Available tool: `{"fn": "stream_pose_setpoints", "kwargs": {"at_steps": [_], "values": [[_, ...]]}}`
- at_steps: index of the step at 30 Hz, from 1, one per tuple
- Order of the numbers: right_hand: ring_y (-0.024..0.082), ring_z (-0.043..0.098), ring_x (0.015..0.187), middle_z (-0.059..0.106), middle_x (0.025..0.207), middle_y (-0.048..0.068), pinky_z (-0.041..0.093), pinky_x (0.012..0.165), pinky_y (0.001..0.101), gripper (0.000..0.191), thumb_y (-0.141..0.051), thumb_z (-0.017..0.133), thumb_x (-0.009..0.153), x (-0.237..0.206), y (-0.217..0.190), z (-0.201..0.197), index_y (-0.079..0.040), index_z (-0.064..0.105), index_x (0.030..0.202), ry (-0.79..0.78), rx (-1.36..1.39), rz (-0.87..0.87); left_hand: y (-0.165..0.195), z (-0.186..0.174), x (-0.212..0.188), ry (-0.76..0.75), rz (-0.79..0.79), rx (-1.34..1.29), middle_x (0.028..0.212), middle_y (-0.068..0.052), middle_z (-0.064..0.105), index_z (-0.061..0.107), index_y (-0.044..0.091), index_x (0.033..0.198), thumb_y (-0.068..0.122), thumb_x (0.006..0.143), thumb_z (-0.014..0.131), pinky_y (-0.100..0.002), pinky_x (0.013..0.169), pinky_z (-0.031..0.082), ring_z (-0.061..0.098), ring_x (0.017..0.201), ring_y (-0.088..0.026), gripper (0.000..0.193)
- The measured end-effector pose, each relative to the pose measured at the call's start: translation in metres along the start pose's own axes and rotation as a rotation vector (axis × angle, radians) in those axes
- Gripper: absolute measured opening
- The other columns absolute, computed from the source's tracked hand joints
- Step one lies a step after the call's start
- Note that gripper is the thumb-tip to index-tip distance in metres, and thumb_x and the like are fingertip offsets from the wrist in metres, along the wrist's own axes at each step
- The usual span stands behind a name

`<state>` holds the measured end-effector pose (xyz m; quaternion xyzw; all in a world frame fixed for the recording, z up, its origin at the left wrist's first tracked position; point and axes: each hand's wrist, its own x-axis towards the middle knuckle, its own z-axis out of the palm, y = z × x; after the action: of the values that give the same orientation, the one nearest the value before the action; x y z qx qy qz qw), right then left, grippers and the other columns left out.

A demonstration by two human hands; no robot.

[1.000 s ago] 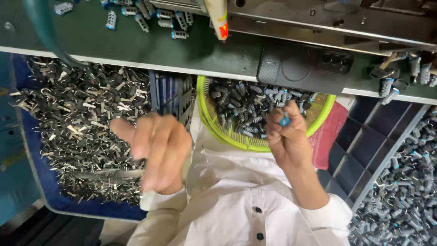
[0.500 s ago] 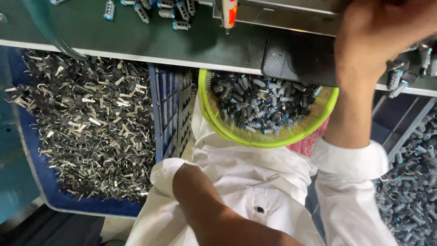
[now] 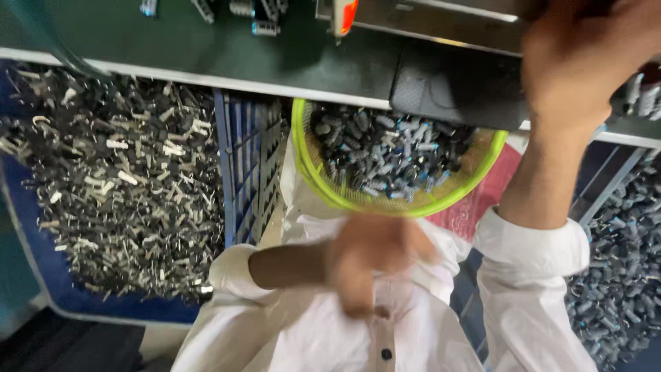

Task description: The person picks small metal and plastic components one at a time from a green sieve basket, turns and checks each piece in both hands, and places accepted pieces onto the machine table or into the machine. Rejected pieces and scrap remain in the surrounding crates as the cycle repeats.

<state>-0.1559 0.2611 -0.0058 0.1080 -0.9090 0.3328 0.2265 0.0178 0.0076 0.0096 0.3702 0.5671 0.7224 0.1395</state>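
My left hand (image 3: 372, 258) is blurred in front of my white shirt, just below the rim of a yellow-green mesh basket (image 3: 311, 180) filled with small dark and blue parts (image 3: 392, 155). Its fingers look curled, but the blur hides whether anything is in them. My right hand (image 3: 585, 62) is raised to the top right, over a black block (image 3: 447, 86) at the edge of the green bench (image 3: 172, 41). I see the back of that hand only, so its grip is hidden.
A blue crate (image 3: 241, 172) on the left holds a heap of small grey metal pieces (image 3: 117, 186). At the far right lies another pile of dark parts (image 3: 620, 275). A few loose parts (image 3: 265, 27) and an orange-tipped tool (image 3: 342, 15) sit on the bench.
My right hand went from the basket up to the bench at top right. My left hand dropped low, then swung right across my shirt to the middle.
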Motion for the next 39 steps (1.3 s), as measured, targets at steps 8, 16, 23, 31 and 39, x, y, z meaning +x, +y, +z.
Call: {"fn": "stream_pose_setpoints", "kwargs": {"at_steps": [8, 16, 23, 31, 39], "values": [[0.043, 0.059, 0.102, 0.07, 0.107, 0.019, 0.041, 0.099, 0.0489, 0.032, 0.008, 0.074, 0.085, -0.02, -0.054, -0.04, -0.002, 0.068, 0.115, 0.054, -0.267, -0.247, -0.121, -0.024, 0.016, 0.293, -0.333, 1.299, 0.064, -0.006, 0.067, 0.075, 0.006, 0.109, 0.019, 0.089, 0.069, -0.039, 0.047, 0.053, 0.068, 0.054, -0.026, 0.024], [0.027, 0.07, 0.095, 0.074, 0.101, 0.011, 0.057, 0.082, 0.0336, 0.023, 0.016, 0.078, 0.083, -0.072, -0.092, -0.032, -0.001, 0.068, 0.095, -0.013, 0.185, -0.1, -0.137, -0.029, 0.031, 0.147, -0.457, 1.341, 0.069, -0.006, 0.068, 0.07, 0.015, 0.088, 0.014, 0.083, 0.068, -0.043, 0.056, 0.054, 0.07, 0.064, -0.026, 0.005], [0.027, 0.072, 0.096, 0.073, 0.107, 0.017, 0.059, 0.083, 0.0337, 0.033, 0.011, 0.071, 0.068, -0.13, -0.097, -0.016, 0.0, 0.069, 0.099, -0.196, 0.257, 0.07, -0.062, -0.02, 0.016, 0.187, -0.22, 1.086, 0.087, -0.009, 0.067, 0.068, 0.004, 0.105, 0.011, 0.07, 0.074, -0.041, 0.068, 0.054, 0.063, 0.081, -0.029, 0.037], [0.023, 0.075, 0.087, 0.073, 0.1, 0.02, 0.061, 0.072, 0.0282, 0.016, 0.022, 0.061, 0.093, -0.168, -0.093, 0.001, 0.006, 0.063, 0.093, 0.134, 0.574, 0.307, -0.034, -0.017, 0.028, 0.428, -0.234, 0.38, 0.1, -0.013, 0.071, 0.064, 0.001, 0.101, 0.007, 0.077, 0.077, -0.038, 0.084, 0.057, 0.071, 0.092, -0.031, 0.028], [0.021, 0.072, 0.094, 0.07, 0.105, 0.022, 0.06, 0.085, 0.0293, 0.021, 0.011, 0.069, 0.094, -0.178, -0.089, 0.011, 0.002, 0.053, 0.104, 0.185, 0.824, 0.343, -0.031, -0.019, 0.023, 0.404, -0.082, 0.454, 0.089, -0.014, 0.063, 0.064, -0.001, 0.1, 0.002, 0.084, 0.072, -0.036, 0.072, 0.052, 0.064, 0.079, -0.032, 0.018]]}}
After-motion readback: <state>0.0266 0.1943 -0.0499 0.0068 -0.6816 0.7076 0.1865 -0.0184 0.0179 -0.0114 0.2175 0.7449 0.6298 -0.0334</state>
